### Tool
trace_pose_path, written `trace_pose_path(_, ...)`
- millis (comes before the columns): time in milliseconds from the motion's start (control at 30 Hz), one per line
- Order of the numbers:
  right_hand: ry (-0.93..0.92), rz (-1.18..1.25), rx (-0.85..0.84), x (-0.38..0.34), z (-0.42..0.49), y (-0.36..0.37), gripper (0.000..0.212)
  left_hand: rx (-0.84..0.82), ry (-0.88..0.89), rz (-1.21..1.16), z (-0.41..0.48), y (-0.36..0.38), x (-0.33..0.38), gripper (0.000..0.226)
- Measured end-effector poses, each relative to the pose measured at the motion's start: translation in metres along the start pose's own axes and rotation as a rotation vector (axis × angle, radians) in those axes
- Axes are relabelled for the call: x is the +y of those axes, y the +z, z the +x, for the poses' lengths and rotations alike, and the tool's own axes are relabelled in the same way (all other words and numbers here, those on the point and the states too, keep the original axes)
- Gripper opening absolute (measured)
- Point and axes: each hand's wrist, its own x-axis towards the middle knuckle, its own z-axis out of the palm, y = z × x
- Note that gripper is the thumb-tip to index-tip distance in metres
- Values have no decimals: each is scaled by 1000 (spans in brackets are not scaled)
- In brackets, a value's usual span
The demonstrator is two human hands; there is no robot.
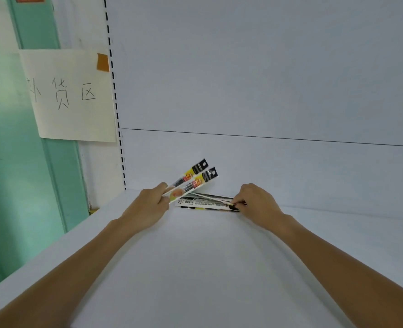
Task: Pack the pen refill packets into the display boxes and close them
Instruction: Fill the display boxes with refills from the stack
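Note:
My left hand (152, 204) grips two long pen refill packets (195, 179) by their lower ends; they fan up and to the right, with black and yellow tops. My right hand (254, 201) pinches the right end of another packet (210, 201) that lies on a small pile of packets on the white shelf (195, 268), close to the back wall. One thin packet slants up from the pile toward my left hand. No display box is in view.
A white back panel (266, 79) rises behind the shelf. A slotted upright (117, 110) runs down the left side. A paper note with handwritten characters (70, 95) is taped to the green wall (6, 162) on the left.

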Motion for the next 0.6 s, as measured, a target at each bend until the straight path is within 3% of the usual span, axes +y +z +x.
trace_pose_path(133,-111,89,213,-4,-6,-11,18,75,-79,-252,4,5,12,17)
trace_pose_path(300,-115,274,450,-14,-14,-29,16,341,-243,-706,4,-4,21,28)
trace_pose_path(500,15,530,528,-37,-18,-42,26,-74,-242,-636,-19,9,51,12)
trace_pose_path(600,8,546,498,-45,-23,-45,22,-133,-144,-484,-28,21,67,14)
